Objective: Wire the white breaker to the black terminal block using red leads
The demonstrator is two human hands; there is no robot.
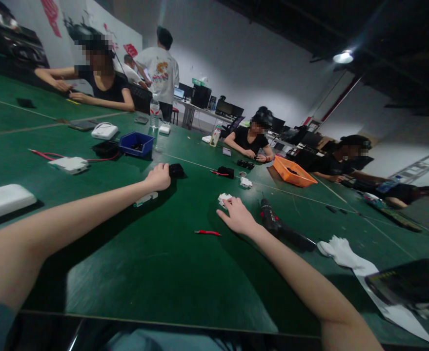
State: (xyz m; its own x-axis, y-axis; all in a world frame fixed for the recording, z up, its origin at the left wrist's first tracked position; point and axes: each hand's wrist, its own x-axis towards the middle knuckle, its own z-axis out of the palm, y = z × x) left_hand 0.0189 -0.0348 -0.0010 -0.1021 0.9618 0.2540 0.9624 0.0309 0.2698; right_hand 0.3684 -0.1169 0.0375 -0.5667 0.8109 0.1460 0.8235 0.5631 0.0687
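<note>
My left hand (158, 177) reaches far across the green table (155, 263) with its fingers curled round a small black part (176, 170). My right hand (237, 216) lies lower on the table, fingers stretched onto a small white plastic part (223, 199). A red-handled tool (207, 233) lies just left of my right wrist. A black power screwdriver (278, 225) rests right beside that hand. A slim white piece (146, 198) lies under my left wrist.
A blue bin (136, 144), an orange tray (293, 171), a white box with red wires (70, 164) and a white block (2, 201) sit on the table. White gloves (340, 249) and a dark device (408, 282) lie at right. Several other people sit around the far side.
</note>
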